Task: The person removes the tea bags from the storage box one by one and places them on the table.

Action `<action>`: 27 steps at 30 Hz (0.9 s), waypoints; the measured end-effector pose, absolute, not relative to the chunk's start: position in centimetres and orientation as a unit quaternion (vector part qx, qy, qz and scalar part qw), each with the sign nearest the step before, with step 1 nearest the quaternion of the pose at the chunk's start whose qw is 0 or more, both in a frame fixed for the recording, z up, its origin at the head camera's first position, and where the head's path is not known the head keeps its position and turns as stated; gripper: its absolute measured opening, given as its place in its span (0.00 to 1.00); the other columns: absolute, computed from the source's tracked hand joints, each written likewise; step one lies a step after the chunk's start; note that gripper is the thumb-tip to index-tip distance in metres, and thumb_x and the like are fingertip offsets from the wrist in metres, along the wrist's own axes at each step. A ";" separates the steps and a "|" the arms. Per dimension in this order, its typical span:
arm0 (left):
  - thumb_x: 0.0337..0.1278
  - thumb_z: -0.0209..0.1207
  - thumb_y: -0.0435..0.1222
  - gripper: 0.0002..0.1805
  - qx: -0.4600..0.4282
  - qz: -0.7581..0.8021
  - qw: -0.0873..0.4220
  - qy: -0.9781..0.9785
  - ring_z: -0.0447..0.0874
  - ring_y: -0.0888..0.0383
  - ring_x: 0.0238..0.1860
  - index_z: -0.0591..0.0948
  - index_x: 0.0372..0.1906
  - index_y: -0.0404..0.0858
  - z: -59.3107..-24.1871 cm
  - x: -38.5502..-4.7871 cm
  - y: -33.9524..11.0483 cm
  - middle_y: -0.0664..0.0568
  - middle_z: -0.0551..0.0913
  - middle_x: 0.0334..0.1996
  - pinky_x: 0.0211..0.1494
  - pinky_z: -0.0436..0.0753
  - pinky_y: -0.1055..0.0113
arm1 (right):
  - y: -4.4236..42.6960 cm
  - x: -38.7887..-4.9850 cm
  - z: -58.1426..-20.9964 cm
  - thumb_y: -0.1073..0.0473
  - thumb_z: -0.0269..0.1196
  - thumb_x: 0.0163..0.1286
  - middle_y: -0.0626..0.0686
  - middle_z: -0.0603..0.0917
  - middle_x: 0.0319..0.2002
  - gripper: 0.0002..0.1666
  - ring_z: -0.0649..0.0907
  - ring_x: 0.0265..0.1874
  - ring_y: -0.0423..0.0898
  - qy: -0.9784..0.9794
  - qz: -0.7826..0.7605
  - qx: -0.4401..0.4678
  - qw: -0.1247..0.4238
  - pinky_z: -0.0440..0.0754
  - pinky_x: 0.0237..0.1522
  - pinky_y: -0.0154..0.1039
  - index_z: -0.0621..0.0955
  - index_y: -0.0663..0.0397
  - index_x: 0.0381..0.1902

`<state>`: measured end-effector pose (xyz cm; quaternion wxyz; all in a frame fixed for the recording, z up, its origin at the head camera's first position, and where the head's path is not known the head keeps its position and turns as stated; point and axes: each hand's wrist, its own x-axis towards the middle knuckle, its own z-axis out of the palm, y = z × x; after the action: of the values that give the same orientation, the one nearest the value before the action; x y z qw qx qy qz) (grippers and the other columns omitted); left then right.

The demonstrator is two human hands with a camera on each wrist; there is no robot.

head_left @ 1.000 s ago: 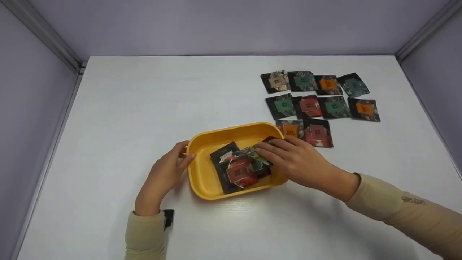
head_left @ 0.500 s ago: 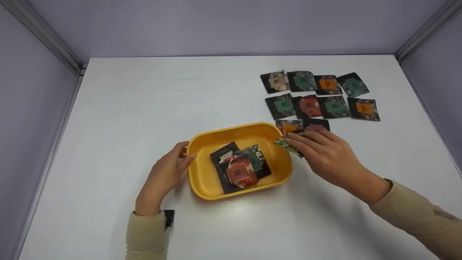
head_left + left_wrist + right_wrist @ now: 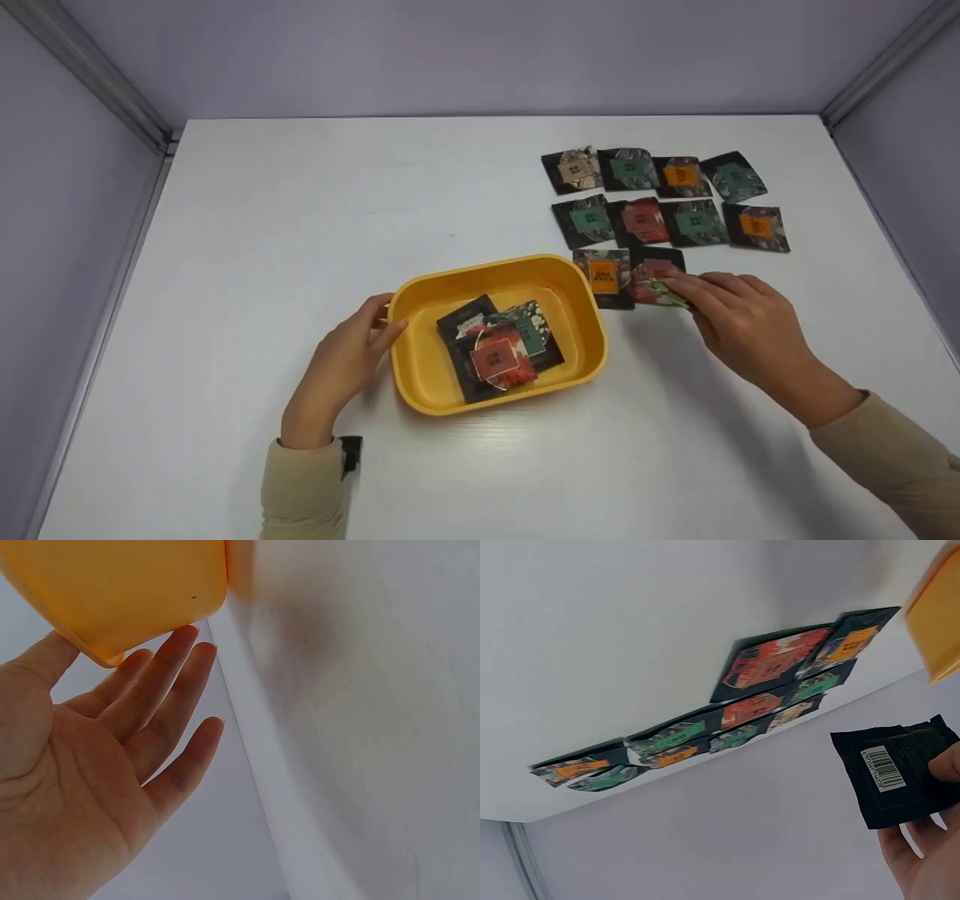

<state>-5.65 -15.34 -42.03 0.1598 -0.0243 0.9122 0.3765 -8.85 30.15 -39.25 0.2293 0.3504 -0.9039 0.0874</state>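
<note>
My left hand (image 3: 335, 373) pinches the left end of a yellow plastic tray (image 3: 427, 281), thumb over the rim and fingers outside. In the left wrist view, the thumb and fingertips meet the tray's wall (image 3: 150, 592). Several sachets (image 3: 499, 360) lie overlapped in the tray, a red-labelled one on top. Over the front row of laid-out sachets, my right hand (image 3: 750, 330) pinches another sachet (image 3: 892, 772). Its black back with a white barcode shows in the right wrist view; from above, only a green patterned edge is visible.
Several sachets (image 3: 589, 221) lie face up in three rows on the white table (image 3: 300, 210), right of and behind the tray. Their labels are green, orange, red and beige. A small black object (image 3: 350, 454) shows beside the left sleeve. Pale walls enclose the table.
My right hand has lifted a sachet out of the tray and carried it right, over the front row's red-labelled sachet. The left hand and tray stay put.
</note>
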 end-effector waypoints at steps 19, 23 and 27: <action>0.74 0.51 0.50 0.29 -0.030 0.380 0.164 0.910 0.73 0.46 0.61 0.64 0.73 0.46 -42.0 -5.6 -15.4 0.45 0.76 0.62 0.67 0.71 0.46 | 37.2 -12.4 -43.0 0.76 0.71 0.49 0.66 0.86 0.33 0.30 0.85 0.32 0.62 -0.913 0.056 0.317 0.249 0.82 0.36 0.61 0.82 0.61 0.54; 0.74 0.51 0.50 0.28 -0.030 0.380 0.164 0.910 0.73 0.45 0.61 0.64 0.73 0.46 -42.0 -5.6 -15.4 0.45 0.76 0.62 0.67 0.71 0.45 | 38.2 -13.1 -43.5 0.75 0.72 0.51 0.66 0.86 0.32 0.27 0.85 0.31 0.62 -0.920 0.032 0.317 0.230 0.82 0.36 0.61 0.83 0.63 0.51; 0.74 0.51 0.50 0.28 -0.028 0.378 0.164 0.911 0.73 0.45 0.62 0.64 0.73 0.47 -42.0 -5.7 -15.4 0.45 0.77 0.61 0.67 0.71 0.45 | 38.9 -13.6 -43.9 0.74 0.72 0.52 0.66 0.86 0.33 0.24 0.85 0.31 0.62 -0.925 0.021 0.312 0.215 0.82 0.37 0.61 0.83 0.64 0.49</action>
<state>-5.67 -15.40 -41.97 0.1642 -0.0282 0.9107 0.3779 -13.62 38.92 -43.85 0.2153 0.3121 -0.9251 0.0210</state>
